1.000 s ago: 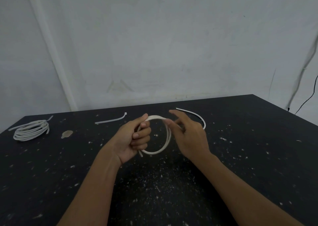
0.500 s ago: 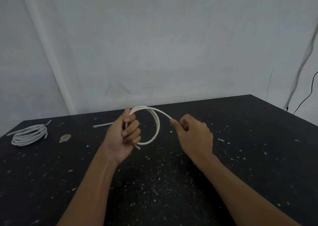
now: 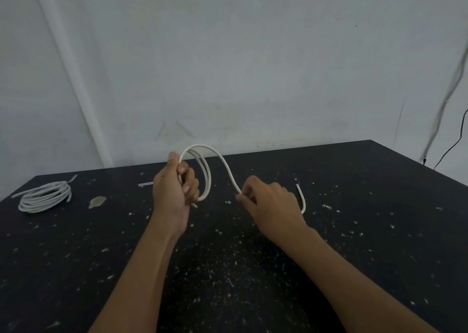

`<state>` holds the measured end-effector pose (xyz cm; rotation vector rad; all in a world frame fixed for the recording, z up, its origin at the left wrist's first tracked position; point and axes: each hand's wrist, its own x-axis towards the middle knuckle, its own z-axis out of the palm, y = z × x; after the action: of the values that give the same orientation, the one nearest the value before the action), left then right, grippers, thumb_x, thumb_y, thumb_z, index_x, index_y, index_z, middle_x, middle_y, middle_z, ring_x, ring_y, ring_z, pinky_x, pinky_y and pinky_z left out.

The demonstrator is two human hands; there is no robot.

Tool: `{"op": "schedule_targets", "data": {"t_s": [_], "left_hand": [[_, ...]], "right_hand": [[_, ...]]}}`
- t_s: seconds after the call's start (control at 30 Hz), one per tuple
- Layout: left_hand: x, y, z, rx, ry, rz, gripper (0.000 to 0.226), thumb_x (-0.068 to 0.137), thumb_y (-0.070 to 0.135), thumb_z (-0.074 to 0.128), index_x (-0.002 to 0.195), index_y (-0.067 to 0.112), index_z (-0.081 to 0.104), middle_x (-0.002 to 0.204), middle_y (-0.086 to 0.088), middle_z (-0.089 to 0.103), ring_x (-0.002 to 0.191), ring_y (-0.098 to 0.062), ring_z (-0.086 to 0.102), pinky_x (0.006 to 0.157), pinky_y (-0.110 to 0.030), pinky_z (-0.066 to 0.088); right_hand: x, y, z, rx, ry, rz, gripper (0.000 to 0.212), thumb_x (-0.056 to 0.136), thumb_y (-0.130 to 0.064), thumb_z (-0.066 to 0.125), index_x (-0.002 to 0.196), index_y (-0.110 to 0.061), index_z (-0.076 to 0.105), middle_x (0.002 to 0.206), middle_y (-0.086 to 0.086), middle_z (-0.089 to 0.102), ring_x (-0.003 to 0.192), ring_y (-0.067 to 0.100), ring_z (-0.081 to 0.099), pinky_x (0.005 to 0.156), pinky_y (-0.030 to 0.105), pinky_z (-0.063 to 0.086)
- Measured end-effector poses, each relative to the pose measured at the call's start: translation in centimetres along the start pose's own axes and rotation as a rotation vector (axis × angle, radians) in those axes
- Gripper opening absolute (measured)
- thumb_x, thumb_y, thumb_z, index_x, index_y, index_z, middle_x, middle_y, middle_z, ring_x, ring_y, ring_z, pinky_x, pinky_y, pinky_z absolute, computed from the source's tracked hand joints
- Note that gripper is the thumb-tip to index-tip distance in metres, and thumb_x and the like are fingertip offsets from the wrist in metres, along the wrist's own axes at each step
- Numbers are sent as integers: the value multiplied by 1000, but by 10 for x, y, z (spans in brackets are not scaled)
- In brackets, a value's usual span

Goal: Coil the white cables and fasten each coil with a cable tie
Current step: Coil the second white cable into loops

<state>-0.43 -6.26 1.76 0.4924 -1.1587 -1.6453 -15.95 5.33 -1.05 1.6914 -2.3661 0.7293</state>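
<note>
My left hand grips a small upright coil of white cable, held above the black table. From the top of the coil the cable arcs down to the right into my right hand, which pinches it between thumb and fingers. The cable's free end curls out behind my right hand. A finished coil of white cable lies at the far left of the table. A white cable tie lies on the table, mostly hidden behind my left hand.
The table is speckled with white flecks and has a tan patch near the left coil. A grey wall stands right behind the table. A black wire hangs at the right beyond the table's corner.
My left hand has lifted the coil higher. My right hand slid down and to the right along the cable, drawing out a longer arc, and the free end now shows behind it.
</note>
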Motion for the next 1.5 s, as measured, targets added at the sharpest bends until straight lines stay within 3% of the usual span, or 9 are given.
{"op": "schedule_targets", "data": {"t_s": [0.1, 0.3, 0.53, 0.7, 0.83, 0.93, 1.0, 1.2, 1.5], "left_hand": [[-2, -4, 3, 65, 2, 16, 51, 111, 41, 34, 67, 19, 42, 45, 1, 27, 39, -12, 17, 38, -25, 17], [-2, -10, 4, 265, -5, 99, 50, 111, 43, 33, 69, 18, 41, 47, -2, 30, 40, -15, 20, 42, -25, 21], [-5, -15, 5, 534, -51, 172, 49, 112, 40, 31, 70, 17, 43, 48, 1, 41, 44, -13, 34, 44, -25, 32], [-11, -29, 16, 650, -74, 263, 55, 112, 29, 38, 61, 14, 52, 54, 1, 61, 48, -5, 51, 51, -17, 43], [-14, -23, 18, 552, -89, 157, 66, 112, 35, 33, 74, -14, 57, 49, -5, 62, 42, -9, 54, 45, -18, 43], [-13, -20, 13, 498, -128, 91, 70, 112, 38, 30, 77, -17, 57, 52, -18, 64, 42, -21, 55, 44, -24, 45], [-13, -21, 11, 555, -181, 73, 68, 111, 40, 32, 60, 7, 62, 53, -22, 62, 43, -25, 55, 43, -24, 41], [-10, -22, 12, 485, -219, -6, 57, 110, 41, 40, 56, 23, 50, 49, -12, 50, 36, -25, 48, 42, -28, 37], [-11, -22, 8, 796, -246, 66, 63, 112, 38, 33, 65, 5, 62, 54, -16, 68, 50, -26, 68, 54, -26, 48]], "right_hand": [[-2, -3, -1, 18, 58, -126, 22, 104, -46, 60, 106, -26, 66, 91, -6, 74, 80, 16, 68, 77, 40, 60], [-6, -11, 7, -118, -188, -352, 37, 108, -21, 54, 144, -29, 58, 130, -1, 65, 113, 25, 65, 85, 41, 54], [-7, -9, 1, -53, 216, -442, 24, 101, -46, 59, 97, -26, 72, 81, -8, 72, 70, 17, 66, 56, 31, 47], [-8, -12, 4, 91, 220, -572, 22, 97, -32, 55, 109, -24, 72, 91, -9, 73, 75, 13, 61, 54, 34, 53], [-5, -4, 4, 197, 445, -379, 33, 94, -59, 65, 96, -26, 62, 68, -16, 59, 51, 4, 50, 48, 28, 50], [-5, 3, 6, 219, 517, -417, 40, 88, -63, 73, 84, -23, 70, 70, -14, 61, 54, 3, 48, 47, 30, 47], [-6, 3, 8, 239, 533, -447, 38, 85, -60, 79, 83, -22, 71, 73, -13, 65, 57, 2, 52, 48, 31, 48], [-7, -2, 11, 378, 584, -532, 29, 92, -40, 81, 96, -12, 74, 87, -5, 70, 72, -3, 54, 56, 27, 54], [2, 9, 15, 396, 621, -636, 22, 96, -19, 80, 94, 2, 77, 91, 11, 71, 78, 20, 66, 65, 36, 57]]}}
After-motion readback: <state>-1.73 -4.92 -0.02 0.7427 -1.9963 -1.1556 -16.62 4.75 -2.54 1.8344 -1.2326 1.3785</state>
